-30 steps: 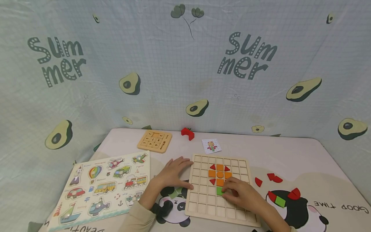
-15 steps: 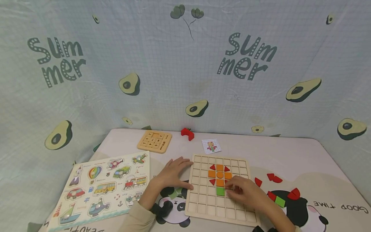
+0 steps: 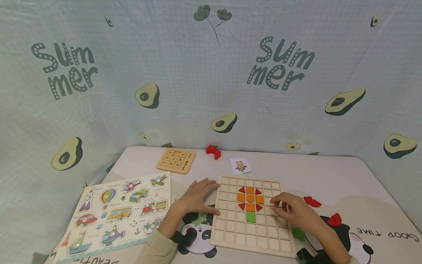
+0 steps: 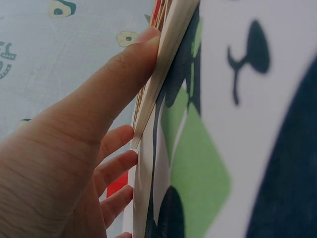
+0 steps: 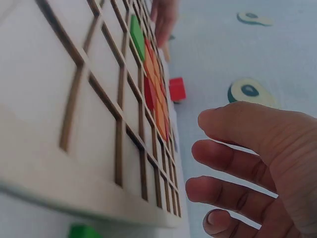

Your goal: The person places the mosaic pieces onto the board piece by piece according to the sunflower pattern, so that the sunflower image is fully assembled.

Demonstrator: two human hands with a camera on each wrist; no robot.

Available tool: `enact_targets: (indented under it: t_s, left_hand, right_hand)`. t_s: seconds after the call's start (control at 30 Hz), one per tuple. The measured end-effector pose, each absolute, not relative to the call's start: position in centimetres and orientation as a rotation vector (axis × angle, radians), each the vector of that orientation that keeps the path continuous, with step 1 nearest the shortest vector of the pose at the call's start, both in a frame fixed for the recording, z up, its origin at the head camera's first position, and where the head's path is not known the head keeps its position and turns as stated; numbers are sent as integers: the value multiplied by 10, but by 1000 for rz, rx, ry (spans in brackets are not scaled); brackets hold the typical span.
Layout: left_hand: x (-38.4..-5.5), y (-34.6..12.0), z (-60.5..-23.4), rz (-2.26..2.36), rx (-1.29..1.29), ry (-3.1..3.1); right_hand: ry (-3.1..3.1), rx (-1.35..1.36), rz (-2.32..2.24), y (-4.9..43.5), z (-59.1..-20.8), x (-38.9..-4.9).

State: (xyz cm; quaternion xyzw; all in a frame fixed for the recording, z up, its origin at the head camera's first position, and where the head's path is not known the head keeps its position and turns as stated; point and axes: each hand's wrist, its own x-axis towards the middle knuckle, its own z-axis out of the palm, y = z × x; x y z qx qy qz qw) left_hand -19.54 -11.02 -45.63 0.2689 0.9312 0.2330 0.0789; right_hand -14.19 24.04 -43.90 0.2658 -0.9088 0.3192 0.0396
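A wooden grid board (image 3: pixel 230 234) lies on the table. Set in its cells are an orange disc (image 3: pixel 250 199) with orange squares around it, several red triangles (image 3: pixel 258 208) at the corners, and a green square (image 3: pixel 251 217) below. My left hand (image 3: pixel 197 200) rests against the board's left edge, thumb and fingertips touching the wood with the fingers spread. Over the board's right side hovers my right hand (image 3: pixel 293 211), fingers loosely bent. Its view from the right wrist shows nothing between thumb (image 5: pixel 233 124) and fingers.
Loose red pieces (image 3: pixel 312 201) lie right of the board, with another red piece (image 3: pixel 334 220) and a green piece (image 3: pixel 298 234) near my right forearm. Behind are a pattern card (image 3: pixel 240 166), a red arch-shaped block (image 3: pixel 213 152) and a number puzzle (image 3: pixel 176 160). A picture puzzle (image 3: pixel 120 212) lies left.
My right hand has let go of the pieces by the green square and moved right to the board's edge. A red triangle at lower right is now uncovered. My left hand stays put.
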Motion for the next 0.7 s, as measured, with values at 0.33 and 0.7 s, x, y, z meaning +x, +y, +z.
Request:
enact_targets:
  t_s: [0.33, 0.7]
  left_hand:
    - [-196, -111, -455, 712, 809, 2779]
    - [-195, -110, -456, 686, 802, 2786]
  right_hand:
    - [-2773, 800, 981, 268, -438, -148]
    - [-2834, 765, 881, 288, -451, -150]
